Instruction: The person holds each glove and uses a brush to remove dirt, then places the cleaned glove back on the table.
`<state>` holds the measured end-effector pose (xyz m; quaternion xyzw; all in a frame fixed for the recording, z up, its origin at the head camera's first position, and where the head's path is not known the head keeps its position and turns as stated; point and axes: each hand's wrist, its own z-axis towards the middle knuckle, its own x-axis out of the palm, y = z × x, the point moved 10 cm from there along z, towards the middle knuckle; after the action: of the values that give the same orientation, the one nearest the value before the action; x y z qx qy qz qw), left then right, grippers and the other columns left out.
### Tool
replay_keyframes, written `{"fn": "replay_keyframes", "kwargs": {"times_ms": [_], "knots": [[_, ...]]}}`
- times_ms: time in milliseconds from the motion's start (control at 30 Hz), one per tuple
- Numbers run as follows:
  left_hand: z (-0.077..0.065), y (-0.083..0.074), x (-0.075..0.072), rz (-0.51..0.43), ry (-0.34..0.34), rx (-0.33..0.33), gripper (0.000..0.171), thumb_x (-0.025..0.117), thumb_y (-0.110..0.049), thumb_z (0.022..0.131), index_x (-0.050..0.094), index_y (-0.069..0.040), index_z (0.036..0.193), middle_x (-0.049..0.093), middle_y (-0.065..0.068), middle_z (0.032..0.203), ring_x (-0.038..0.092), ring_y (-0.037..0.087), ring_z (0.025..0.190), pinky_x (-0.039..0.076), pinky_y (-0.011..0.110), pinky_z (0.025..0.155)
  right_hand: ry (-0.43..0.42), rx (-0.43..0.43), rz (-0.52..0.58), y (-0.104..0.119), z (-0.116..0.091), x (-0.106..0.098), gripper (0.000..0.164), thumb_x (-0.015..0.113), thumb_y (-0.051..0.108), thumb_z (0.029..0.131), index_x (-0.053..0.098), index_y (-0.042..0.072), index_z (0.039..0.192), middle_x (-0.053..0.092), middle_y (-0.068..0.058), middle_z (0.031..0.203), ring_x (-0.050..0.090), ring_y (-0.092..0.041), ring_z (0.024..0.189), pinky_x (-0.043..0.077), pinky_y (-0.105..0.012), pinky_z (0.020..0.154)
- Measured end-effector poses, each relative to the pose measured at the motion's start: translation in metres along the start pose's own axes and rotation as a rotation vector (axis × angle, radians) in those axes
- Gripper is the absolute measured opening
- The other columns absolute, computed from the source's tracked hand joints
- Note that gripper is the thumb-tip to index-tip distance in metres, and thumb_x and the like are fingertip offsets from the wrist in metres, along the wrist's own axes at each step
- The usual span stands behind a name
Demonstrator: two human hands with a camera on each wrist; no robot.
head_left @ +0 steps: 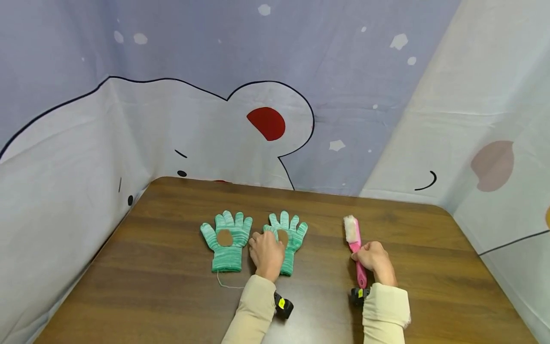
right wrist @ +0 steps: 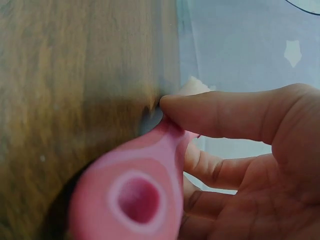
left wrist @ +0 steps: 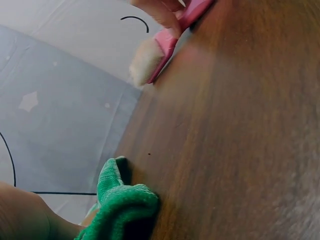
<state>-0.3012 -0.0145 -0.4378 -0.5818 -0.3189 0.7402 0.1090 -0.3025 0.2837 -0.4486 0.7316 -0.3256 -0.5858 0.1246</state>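
Two green knitted gloves lie side by side on the table, each with a brown patch: a left one (head_left: 227,258) and a right one (head_left: 295,239). My left hand (head_left: 267,254) pinches the right glove by its thumb side. Close up in the left wrist view, the raised green fabric (left wrist: 122,207) hides most of those fingertips. To the right, my right hand (head_left: 375,258) pinches the handle of a pink brush (head_left: 361,277) with pale bristles. In the right wrist view, the thumb and forefinger grip the handle's narrow part, beyond its holed end (right wrist: 90,205).
A brown wooden table (head_left: 163,296) lies under everything. A pale thread (head_left: 227,286) trails from the left glove's cuff. Printed cloth (head_left: 206,134) hangs behind the table and along its sides. A black device (head_left: 283,306) is strapped at the left wrist, another (head_left: 357,296) at the right.
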Motion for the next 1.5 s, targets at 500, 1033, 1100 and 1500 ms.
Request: {"fn": "replay_keyframes", "kwargs": {"times_ms": [500,1033,1100,1500], "knots": [[0.007,0.009,0.004,-0.192,0.094,-0.085,0.031,0.059,-0.014,0.073,0.037,-0.014,0.051,0.027,0.000,0.045,0.024,0.015,0.038,0.021,0.028,0.035,-0.006,-0.016,0.130,0.001,0.000,0.001,0.015,0.055,0.009,0.070,0.048,0.003,0.057,0.044,-0.006,0.060,0.043,-0.018,0.054,0.037,-0.027,0.044],[0.008,-0.006,0.009,-1.238,0.495,-0.226,0.014,0.058,-0.013,0.075,0.054,0.001,0.073,0.049,0.006,0.066,0.047,0.017,0.060,0.041,0.030,0.059,0.003,-0.386,1.091,0.034,0.016,-0.013,0.015,0.054,-0.002,0.074,0.040,0.004,0.075,0.048,-0.007,0.062,0.041,-0.010,0.047,0.029,-0.016,0.033],[0.005,-0.012,0.012,-1.366,0.577,-0.249,0.018,0.058,-0.012,0.076,0.054,0.003,0.085,0.054,0.009,0.077,0.052,0.018,0.063,0.044,0.031,0.062,0.024,-0.498,1.182,0.028,0.031,-0.013,0.013,0.052,0.002,0.079,0.040,0.006,0.081,0.044,-0.005,0.063,0.037,-0.008,0.047,0.024,-0.016,0.031],[-0.003,-0.029,0.003,-1.591,0.692,-0.201,0.027,0.054,-0.010,0.080,0.048,0.001,0.104,0.054,0.011,0.095,0.053,0.021,0.083,0.042,0.035,0.073,0.143,-0.768,1.248,0.071,-0.015,-0.049,0.058,0.016,0.041,0.089,0.031,-0.004,0.122,0.037,-0.007,0.060,0.032,-0.014,0.044,0.026,-0.024,0.031]]}}
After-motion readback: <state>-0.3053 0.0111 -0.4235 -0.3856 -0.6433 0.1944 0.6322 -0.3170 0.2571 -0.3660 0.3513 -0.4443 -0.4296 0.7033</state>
